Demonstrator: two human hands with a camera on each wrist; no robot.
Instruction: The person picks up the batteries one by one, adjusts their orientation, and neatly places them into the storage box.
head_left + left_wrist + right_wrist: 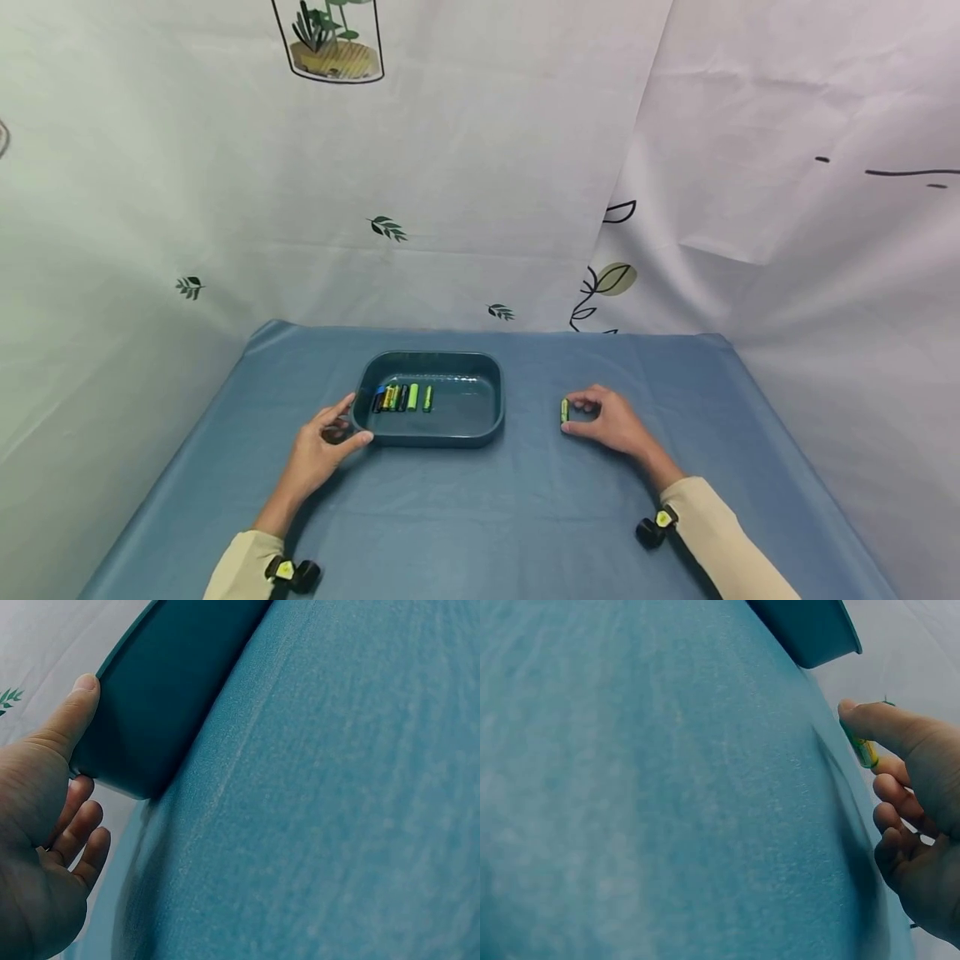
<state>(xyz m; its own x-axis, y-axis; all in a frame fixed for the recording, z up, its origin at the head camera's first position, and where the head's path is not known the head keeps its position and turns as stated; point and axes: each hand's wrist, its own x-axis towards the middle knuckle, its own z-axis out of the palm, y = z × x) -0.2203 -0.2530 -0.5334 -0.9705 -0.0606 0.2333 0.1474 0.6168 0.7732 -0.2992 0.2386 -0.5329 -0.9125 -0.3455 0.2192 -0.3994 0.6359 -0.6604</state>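
Observation:
A dark teal tray (465, 429) with raised sides rests on the blue-covered table. My left hand (315, 454) grips its near left corner, the thumb (71, 712) against the outer wall by the rim and the other fingers around the left end. Inside, several small batteries (402, 397) lie side by side toward the left, and one green battery (427, 399) lies slightly apart from them. To the right of the tray, my right hand (613, 423) pinches a green-and-yellow battery (565, 411) by its ends between thumb and fingers. The right wrist view shows this battery (866, 754) partly hidden behind the thumb.
Blue cloth (480, 517) covers the table, with a stretch of it between the tray and my right hand. Pale fabric walls (480, 167) printed with leaves rise behind and at both sides. A black wrist camera (651, 533) sits by the right sleeve.

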